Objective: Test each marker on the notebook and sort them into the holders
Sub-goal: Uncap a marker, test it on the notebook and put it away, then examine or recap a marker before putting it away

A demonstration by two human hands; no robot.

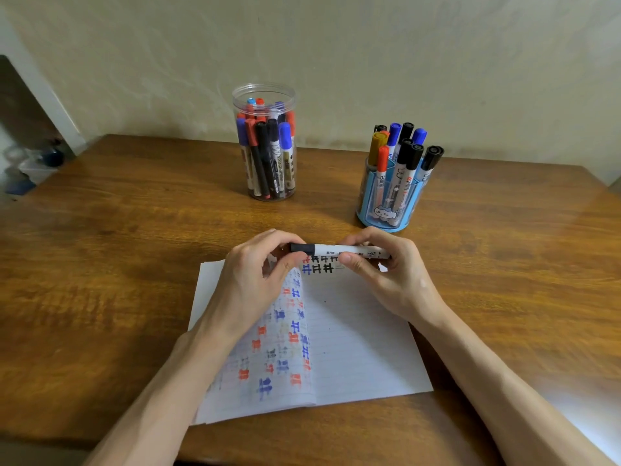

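A white marker with a black cap [331, 249] lies level above the top of the open notebook [353, 338]. My left hand [255, 277] pinches its black cap end. My right hand [386, 274] grips the white barrel. The notebook's pages carry several red, blue and black test marks. A clear plastic jar [265, 95] full of markers stands at the back centre. A blue holder [369, 193] with several upright markers stands at the back right, just beyond my right hand.
The wooden table [100, 264] reaches to a pale wall behind the holders. Its right edge runs diagonally at the lower right. Beyond the left edge, some blurred items lie on the floor.
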